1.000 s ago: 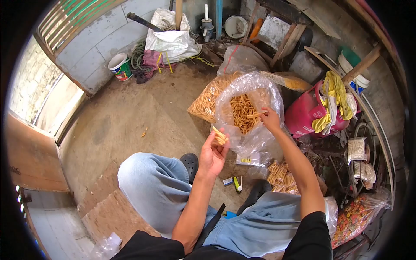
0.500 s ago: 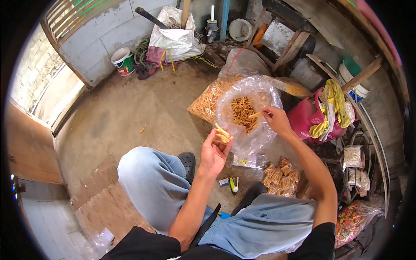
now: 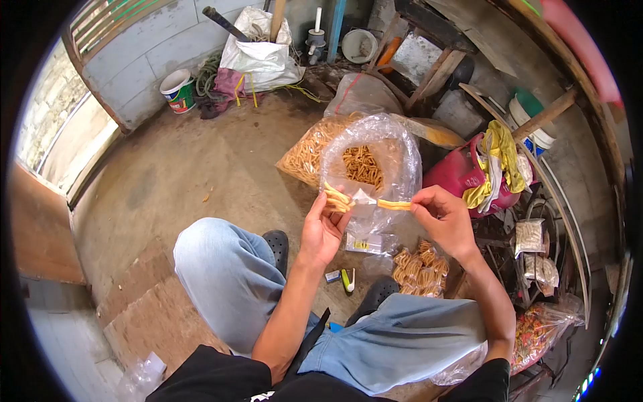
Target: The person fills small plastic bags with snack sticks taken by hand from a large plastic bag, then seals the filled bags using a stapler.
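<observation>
Several pale yellow, crunchy-looking snack sticks lie bunched in my left hand, held between the thumb and fingers. My right hand pinches a snack stick, possibly two together, pointing left toward that bunch with a gap between. Just beyond both hands, an open clear plastic bag with a rolled-down rim contains many browner sticks. Below the hands, clear plastic packaging rests on the floor. Filled snack packets are piled below my right hand.
A green-and-white stapler and a small box lie between my feet. Another large bag of sticks stands behind the open one. To the right are a pink sack with yellow cloth. A bucket stands near the wall.
My right hand has come back from over the open bag, bringing its stick down beside my left hand. My left hand still holds its bunch. The view has shifted slightly.
</observation>
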A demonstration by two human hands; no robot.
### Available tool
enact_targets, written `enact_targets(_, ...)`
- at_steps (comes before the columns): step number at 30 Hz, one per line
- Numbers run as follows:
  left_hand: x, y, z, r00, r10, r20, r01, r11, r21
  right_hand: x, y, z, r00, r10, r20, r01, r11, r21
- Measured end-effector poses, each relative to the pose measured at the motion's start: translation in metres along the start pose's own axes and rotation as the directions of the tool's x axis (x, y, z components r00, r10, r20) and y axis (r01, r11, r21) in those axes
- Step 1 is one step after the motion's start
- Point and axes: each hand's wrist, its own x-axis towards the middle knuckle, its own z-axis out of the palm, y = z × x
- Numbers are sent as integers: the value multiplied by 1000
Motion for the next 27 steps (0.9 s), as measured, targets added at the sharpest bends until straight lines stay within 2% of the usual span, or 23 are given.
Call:
enact_targets(7,-10,-6,16,997,7,73,-14,995,96,-1,-3,17,996,-57,-62,54,997,-55)
enact_targets(9,-14,-5,21,987,-2,158,-20,991,135,-2,-11,21,969,-238,-61,213,938,-275)
enact_targets(10,-15,-5,23,987,-1,160,-21,991,135,-2,-12,23,969,-240,-61,215,937,-275)
enact_targets(12,-17,-5,25,984,-25,178,-4,987,160,-2,-13,26,937,-345,-47,299,867,-398)
enact_targets(13,-18,-5,25,983,-24,180,-5,987,161,-2,-11,27,937,-347,-47,301,867,-398)
enact_targets(15,-19,-4,25,975,-26,222,-15,984,180,0,-4,31,872,-489,-14,437,791,-429)
enact_targets(18,-22,-1,29,968,-22,251,-28,981,191,3,-3,34,827,-561,36,516,732,-444)
enact_targets(22,-22,3,27,963,-19,270,-46,972,230,5,4,39,815,-578,34,544,744,-388)
enact_targets(27,-24,3,28,969,-9,247,-87,923,375,5,7,42,834,-550,43,529,773,-350)
